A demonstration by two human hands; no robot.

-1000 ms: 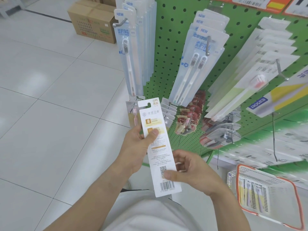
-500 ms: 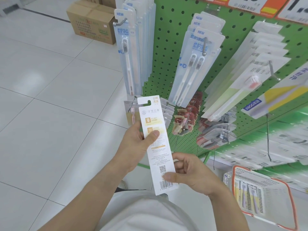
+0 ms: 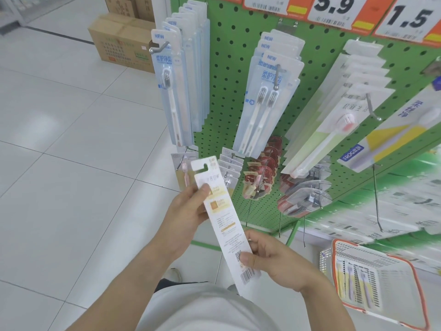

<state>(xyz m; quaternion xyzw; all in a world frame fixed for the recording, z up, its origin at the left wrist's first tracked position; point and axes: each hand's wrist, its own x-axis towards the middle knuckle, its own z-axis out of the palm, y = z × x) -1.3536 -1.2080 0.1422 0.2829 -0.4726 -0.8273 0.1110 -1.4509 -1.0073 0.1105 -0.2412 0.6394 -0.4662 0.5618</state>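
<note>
We hold a long white toothbrush pack in both hands, its printed back towards us, at the middle of the view. It is tilted, with the hang-hole end at about 11 o'clock and the barcode end at about 5 o'clock. Our left hand grips the upper part from the 9 o'clock side, thumb pressed on the front beside the yellow panels and the other fingers curled behind the card. Our right hand pinches the lower part from the 3 o'clock side, thumb flat by the QR code and the rest curled behind. Both sets of fingers are closed on the pack.

From 12 to 2 o'clock stands a green pegboard hung with toothbrushes on hooks: pale blue single packs at 12 o'clock and twin-brush packs at 1 o'clock, with price tags along the top edge. Just behind our pack's top end hangs a small pink-brush pack; we cannot tell whether the two touch. At 4 o'clock a white basket with an orange rim holds more toothbrush packs. At 11 o'clock a cardboard box sits on the white tiled floor.
</note>
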